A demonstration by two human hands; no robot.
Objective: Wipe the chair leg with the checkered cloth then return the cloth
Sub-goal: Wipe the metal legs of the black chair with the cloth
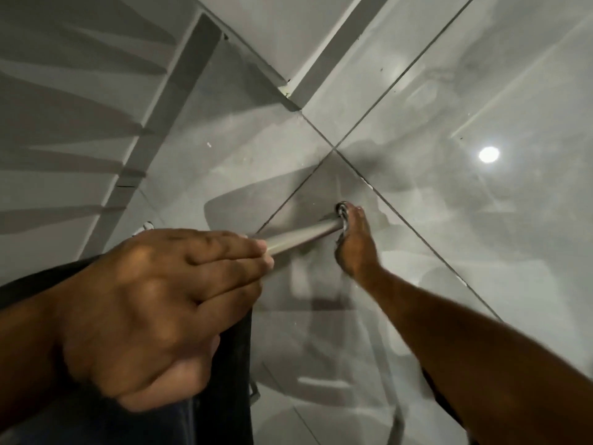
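The left hand (160, 309) lies close to the camera, fingers closed loosely over the upper end of a slim metal chair leg (305, 234) and the dark seat edge (224, 364), apparently steadying the chair so it does not shift. The right hand (354, 242) reaches far down to the leg's foot, just above the glossy grey floor tiles (449, 91). It is curled around the leg with the checkered cloth (342, 216) pinched against the metal; only a small bunched bit of cloth shows past the fingers. Judging by this, the wipe has reached the bottom and the cloth's return remains.
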